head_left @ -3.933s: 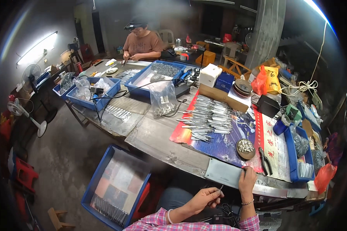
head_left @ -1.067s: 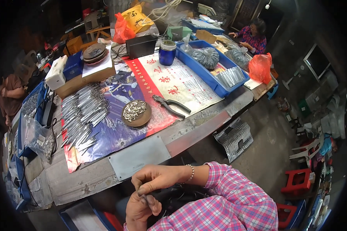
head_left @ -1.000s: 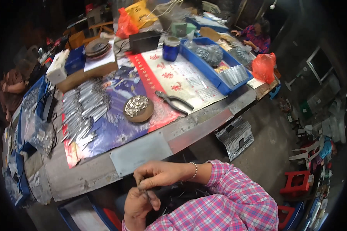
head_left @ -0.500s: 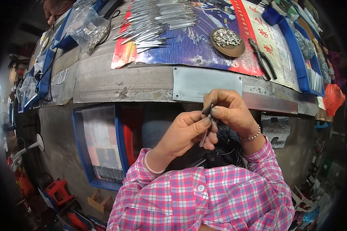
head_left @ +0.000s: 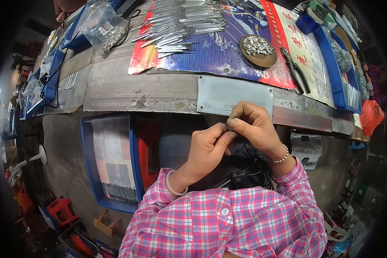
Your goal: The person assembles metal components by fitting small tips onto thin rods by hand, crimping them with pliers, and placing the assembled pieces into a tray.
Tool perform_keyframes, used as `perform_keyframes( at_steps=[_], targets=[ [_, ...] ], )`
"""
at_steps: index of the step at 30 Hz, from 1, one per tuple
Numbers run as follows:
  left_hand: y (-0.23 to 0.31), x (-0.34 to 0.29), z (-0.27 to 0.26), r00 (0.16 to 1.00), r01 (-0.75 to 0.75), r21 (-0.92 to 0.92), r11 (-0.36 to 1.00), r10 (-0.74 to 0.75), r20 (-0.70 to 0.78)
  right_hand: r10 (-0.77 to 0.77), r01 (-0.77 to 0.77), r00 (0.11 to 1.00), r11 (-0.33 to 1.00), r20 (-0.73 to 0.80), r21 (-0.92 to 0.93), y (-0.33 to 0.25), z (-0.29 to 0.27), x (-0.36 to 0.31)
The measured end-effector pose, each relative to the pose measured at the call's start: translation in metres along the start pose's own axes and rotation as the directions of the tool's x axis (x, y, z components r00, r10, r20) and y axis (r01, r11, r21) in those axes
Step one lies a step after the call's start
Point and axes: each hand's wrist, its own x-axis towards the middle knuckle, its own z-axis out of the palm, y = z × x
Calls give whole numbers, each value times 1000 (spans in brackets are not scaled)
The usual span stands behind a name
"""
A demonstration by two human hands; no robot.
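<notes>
In front of my chest, just off the table's near edge, my left hand [head_left: 205,149] and my right hand [head_left: 257,131] meet fingertip to fingertip. Both are closed in a pinch, thumb against forefinger. Half a second ago a slim metal rod showed between them; now the fingers hide nearly all of it. Beyond the hands, a pale metal plate [head_left: 235,93] is fixed along the table edge. Farther back lie a heap of thin metal rods [head_left: 176,32], a brown round dish [head_left: 263,62] of small metal cylinders [head_left: 257,45] and dark-handled pliers [head_left: 296,71].
A printed poster sheet [head_left: 219,60] covers part of the worn table [head_left: 124,90]. Blue bins stand at the left [head_left: 51,81] and right [head_left: 339,86]; a plastic bag [head_left: 101,26] lies at the back left. Below the edge sits a blue tray [head_left: 88,161] with rods inside.
The rod that stuck out below my fingers is now out of sight. My hands have turned slightly and stay pinched together. The view has shifted a little.
</notes>
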Motion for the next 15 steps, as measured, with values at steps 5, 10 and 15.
perform_keyframes(
  at_steps=[5,10,15],
  targets=[
    [4,0,-9,936,326,-458,827,-214,279,46,-64,996,961,75,270,-10,-13,-4],
    [5,-1,-5,924,362,-520,774,-222,312,10,-16,999,981,35,194,-7,-17,-4],
    [9,0,-5,904,405,-514,756,-245,352,-15,13,999,998,43,59,-12,-20,-9]
  ],
)
